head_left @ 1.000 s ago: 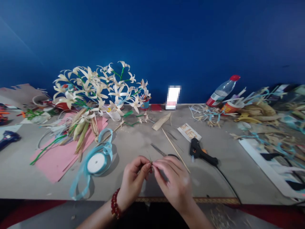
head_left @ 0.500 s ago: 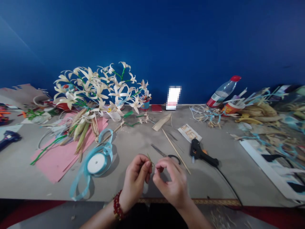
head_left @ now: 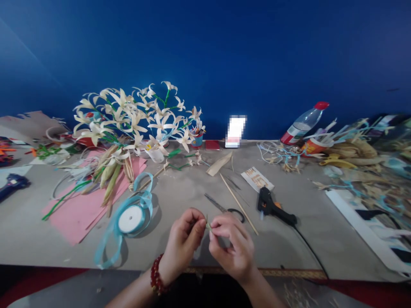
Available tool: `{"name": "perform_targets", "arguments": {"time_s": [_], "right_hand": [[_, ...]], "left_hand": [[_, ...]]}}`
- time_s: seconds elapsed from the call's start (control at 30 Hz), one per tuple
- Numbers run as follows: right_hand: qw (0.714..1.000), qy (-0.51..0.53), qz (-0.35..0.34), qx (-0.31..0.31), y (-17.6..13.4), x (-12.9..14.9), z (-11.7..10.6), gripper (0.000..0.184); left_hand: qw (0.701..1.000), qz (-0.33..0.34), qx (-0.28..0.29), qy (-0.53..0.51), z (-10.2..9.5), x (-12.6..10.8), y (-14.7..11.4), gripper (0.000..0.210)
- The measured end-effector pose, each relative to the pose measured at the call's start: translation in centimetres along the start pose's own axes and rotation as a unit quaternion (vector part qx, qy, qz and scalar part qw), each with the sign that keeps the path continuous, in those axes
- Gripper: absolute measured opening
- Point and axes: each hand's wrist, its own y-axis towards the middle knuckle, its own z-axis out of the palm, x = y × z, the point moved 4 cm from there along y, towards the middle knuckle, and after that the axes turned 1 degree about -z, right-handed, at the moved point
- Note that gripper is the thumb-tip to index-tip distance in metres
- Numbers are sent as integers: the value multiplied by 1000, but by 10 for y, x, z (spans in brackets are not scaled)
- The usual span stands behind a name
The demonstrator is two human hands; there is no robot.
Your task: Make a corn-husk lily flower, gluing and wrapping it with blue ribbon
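Above the table's front edge, my left hand (head_left: pixel 189 233) is closed in a pinch on a small, thin greenish strip (head_left: pixel 208 225). My right hand (head_left: pixel 233 244) pinches the strip's other side, thumb and forefinger together, fingertips almost meeting those of the left. Most of the strip is hidden by the fingers, so its kind is unclear. Just beyond my hands lie scissors (head_left: pixel 220 202) with dark handles, and a thin wooden stick (head_left: pixel 239 204) slants beside them. A roll of light blue ribbon (head_left: pixel 131 219) lies left of my left hand, its loose end looped.
White husk-like flowers (head_left: pixel 128 113) on green stems stand at the back left, near pink paper (head_left: pixel 69 222). A black glue gun (head_left: pixel 276 207) with its cord lies to the right. Farther right are a white power strip (head_left: pixel 353 235) and a tilted plastic bottle (head_left: pixel 302 124).
My right hand has shifted slightly right, and its thumb and forefinger now close on the strip. The left fingertips have moved slightly right too. The table's things stay put.
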Motion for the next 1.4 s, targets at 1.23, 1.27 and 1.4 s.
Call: {"name": "perform_targets", "arguments": {"time_s": [1.23, 1.27, 1.4], "right_hand": [[987, -69, 75, 128, 5, -3, -11, 12], [986, -70, 67, 134, 5, -3, -11, 12], [986, -71, 49, 144, 8, -4, -15, 12]], "left_hand": [[988, 75, -4, 134, -5, -6, 2, 14], [989, 73, -1, 125, -5, -6, 2, 13], [995, 63, 22, 76, -6, -9, 2, 18]]}}
